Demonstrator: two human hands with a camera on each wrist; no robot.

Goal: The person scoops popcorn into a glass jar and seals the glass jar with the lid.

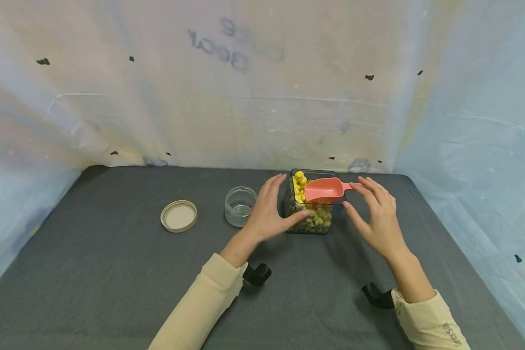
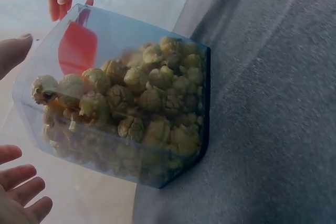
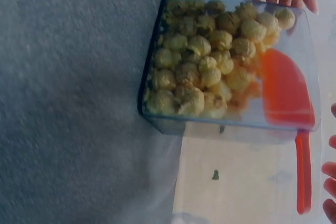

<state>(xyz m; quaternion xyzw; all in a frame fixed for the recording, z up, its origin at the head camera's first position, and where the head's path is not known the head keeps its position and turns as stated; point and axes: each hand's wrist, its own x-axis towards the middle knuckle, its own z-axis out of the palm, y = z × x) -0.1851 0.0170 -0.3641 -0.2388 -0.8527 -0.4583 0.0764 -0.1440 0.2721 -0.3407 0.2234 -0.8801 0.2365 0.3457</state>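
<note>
The tub (image 1: 328, 174) holds popcorn (image 1: 318, 221) and scoop (image 1: 325, 189); left of it are my left hand (image 1: 267, 214), jar (image 1: 239, 208), then lid (image 1: 179, 216); right, my right hand (image 1: 379, 221).

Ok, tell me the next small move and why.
I'd probably curl the right hand around the handle of the pink scoop: it juts out of the popcorn container toward that hand, which holds nothing, and the glass jar stands open with nothing visible inside.
</note>
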